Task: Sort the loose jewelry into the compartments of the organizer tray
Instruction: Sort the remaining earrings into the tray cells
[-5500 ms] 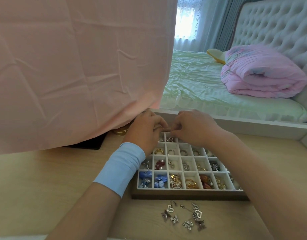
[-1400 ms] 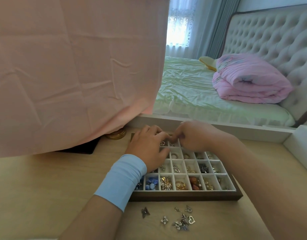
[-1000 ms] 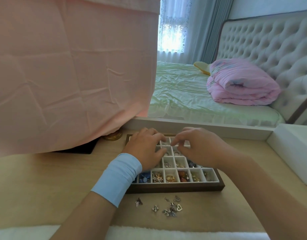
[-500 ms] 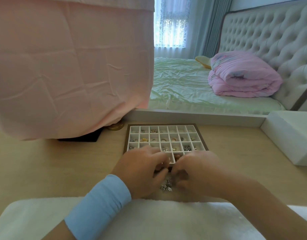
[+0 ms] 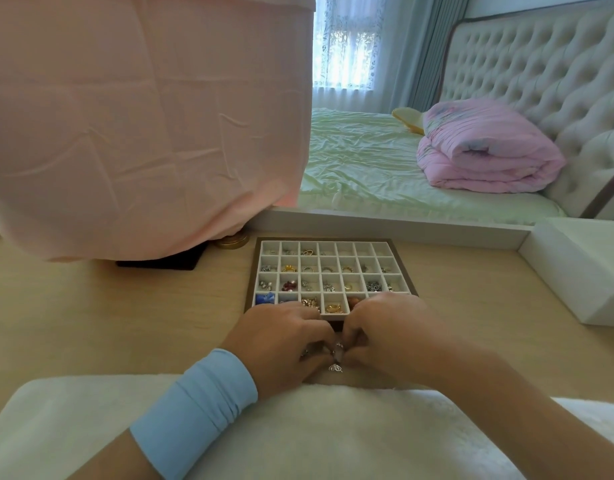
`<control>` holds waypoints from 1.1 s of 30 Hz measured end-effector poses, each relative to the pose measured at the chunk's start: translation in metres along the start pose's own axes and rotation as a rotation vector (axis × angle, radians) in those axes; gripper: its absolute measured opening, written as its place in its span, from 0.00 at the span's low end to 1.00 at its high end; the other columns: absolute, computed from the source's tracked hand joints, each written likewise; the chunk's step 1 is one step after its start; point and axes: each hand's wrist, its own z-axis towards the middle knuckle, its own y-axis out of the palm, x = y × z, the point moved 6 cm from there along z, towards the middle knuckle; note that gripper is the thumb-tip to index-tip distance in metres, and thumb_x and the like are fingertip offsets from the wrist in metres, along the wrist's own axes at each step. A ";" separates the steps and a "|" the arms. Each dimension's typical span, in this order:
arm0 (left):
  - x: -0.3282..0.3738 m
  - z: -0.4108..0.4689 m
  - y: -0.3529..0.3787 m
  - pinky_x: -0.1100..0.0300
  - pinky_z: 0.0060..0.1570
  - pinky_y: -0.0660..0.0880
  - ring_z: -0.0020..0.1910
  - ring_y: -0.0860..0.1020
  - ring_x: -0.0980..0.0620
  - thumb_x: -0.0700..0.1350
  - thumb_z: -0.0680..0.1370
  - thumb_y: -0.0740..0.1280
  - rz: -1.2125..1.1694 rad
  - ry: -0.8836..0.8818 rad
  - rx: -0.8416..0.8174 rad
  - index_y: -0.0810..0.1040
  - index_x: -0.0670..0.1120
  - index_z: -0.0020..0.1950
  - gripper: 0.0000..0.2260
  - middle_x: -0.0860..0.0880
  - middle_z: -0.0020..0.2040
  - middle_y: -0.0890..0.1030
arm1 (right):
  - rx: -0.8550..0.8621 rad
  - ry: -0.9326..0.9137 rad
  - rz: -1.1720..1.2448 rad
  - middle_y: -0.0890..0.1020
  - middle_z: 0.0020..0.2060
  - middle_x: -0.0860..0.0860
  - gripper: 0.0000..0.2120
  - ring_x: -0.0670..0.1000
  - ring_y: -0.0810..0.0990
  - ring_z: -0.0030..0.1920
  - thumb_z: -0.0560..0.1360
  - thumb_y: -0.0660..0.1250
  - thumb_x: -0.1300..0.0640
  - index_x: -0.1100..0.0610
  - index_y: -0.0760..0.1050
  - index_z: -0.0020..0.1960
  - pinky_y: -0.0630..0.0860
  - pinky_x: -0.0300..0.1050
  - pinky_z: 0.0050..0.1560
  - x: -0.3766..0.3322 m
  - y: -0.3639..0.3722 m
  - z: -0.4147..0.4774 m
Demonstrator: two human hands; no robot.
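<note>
Head view: the organizer tray [image 5: 251, 277], brown frame around a white grid four rows by seven, lies flat on the pale wood worktop [image 5: 125, 323], just beyond the hands.

- Far row: small silver bits in the left cells and a ring [image 5: 307, 252] in the third. The rest is too small to make out.
- Second row: a gold piece [image 5: 290, 268] in the second cell, with rings in cells further along.
- Third row: a red piece [image 5: 290, 285] in the second cell and a dark beaded piece [image 5: 373, 286] in the sixth.
- Near row: blue pieces [image 5: 265, 298] in the first cell, a pearl-and-gold cluster [image 5: 310, 303] in the third, a gold ring [image 5: 333, 308] in the fourth. The right cells are hidden behind the right hand [image 5: 385, 336].

The left hand [image 5: 281, 344], blue wristband [image 5: 194, 410] on its wrist, and the right hand are both knuckles-up with fingers curled. Their tips meet at a small silver piece [image 5: 338, 348] just in front of the tray's near rim. Cannot tell which hand actually pinches it. One silver charm [image 5: 335, 368] lies loose on the worktop just below the fingertips. A white fluffy cloth [image 5: 333, 427] lies under the forearms.
</note>
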 end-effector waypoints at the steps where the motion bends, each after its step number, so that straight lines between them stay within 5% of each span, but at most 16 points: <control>1: 0.000 0.000 0.000 0.63 0.38 0.78 0.42 0.78 0.57 0.61 0.77 0.62 -0.006 -0.006 -0.016 0.81 0.58 0.51 0.12 0.58 0.45 0.81 | -0.008 0.010 -0.001 0.80 0.47 0.42 0.11 0.46 0.75 0.45 0.76 0.69 0.41 0.42 0.83 0.55 0.65 0.36 0.37 0.000 0.000 0.000; 9: -0.001 -0.001 -0.003 0.60 0.45 0.79 0.46 0.78 0.57 0.58 0.80 0.60 -0.039 -0.057 0.015 0.78 0.58 0.55 0.11 0.58 0.49 0.81 | -0.086 0.107 0.062 0.82 0.51 0.44 0.12 0.47 0.79 0.50 0.77 0.69 0.42 0.44 0.84 0.56 0.79 0.41 0.52 -0.001 0.002 -0.003; 16: 0.002 0.001 0.006 0.61 0.36 0.79 0.40 0.79 0.55 0.56 0.79 0.65 0.021 0.002 0.061 0.81 0.57 0.57 0.10 0.55 0.45 0.81 | -0.070 0.127 0.043 0.81 0.50 0.45 0.10 0.48 0.80 0.48 0.78 0.66 0.45 0.44 0.84 0.54 0.80 0.40 0.47 0.000 0.004 -0.004; 20: 0.002 0.003 0.003 0.61 0.39 0.79 0.43 0.79 0.56 0.57 0.80 0.62 -0.016 -0.044 0.075 0.78 0.59 0.60 0.11 0.57 0.48 0.80 | -0.009 0.069 0.008 0.81 0.43 0.43 0.11 0.47 0.79 0.43 0.79 0.62 0.48 0.45 0.83 0.51 0.79 0.41 0.44 0.000 -0.001 -0.004; 24: -0.008 0.003 -0.003 0.65 0.48 0.77 0.45 0.75 0.64 0.57 0.77 0.67 -0.218 -0.216 0.088 0.77 0.60 0.57 0.10 0.61 0.49 0.81 | 0.078 0.042 0.226 0.80 0.42 0.41 0.07 0.40 0.77 0.43 0.79 0.65 0.46 0.44 0.80 0.44 0.73 0.37 0.44 0.008 -0.016 -0.001; 27: -0.018 0.007 -0.007 0.75 0.38 0.68 0.36 0.74 0.70 0.52 0.75 0.71 -0.497 -0.362 0.151 0.81 0.57 0.50 0.05 0.62 0.42 0.81 | 0.220 0.016 0.407 0.78 0.42 0.39 0.07 0.33 0.74 0.41 0.78 0.68 0.46 0.42 0.79 0.42 0.64 0.33 0.39 0.010 -0.032 -0.002; 33: -0.031 0.013 -0.011 0.66 0.37 0.76 0.32 0.76 0.62 0.46 0.76 0.71 -0.829 -0.416 0.187 0.83 0.51 0.48 0.03 0.55 0.38 0.83 | 0.322 0.029 0.661 0.80 0.31 0.32 0.05 0.36 0.78 0.31 0.78 0.70 0.49 0.45 0.83 0.44 0.68 0.33 0.37 0.014 -0.034 0.004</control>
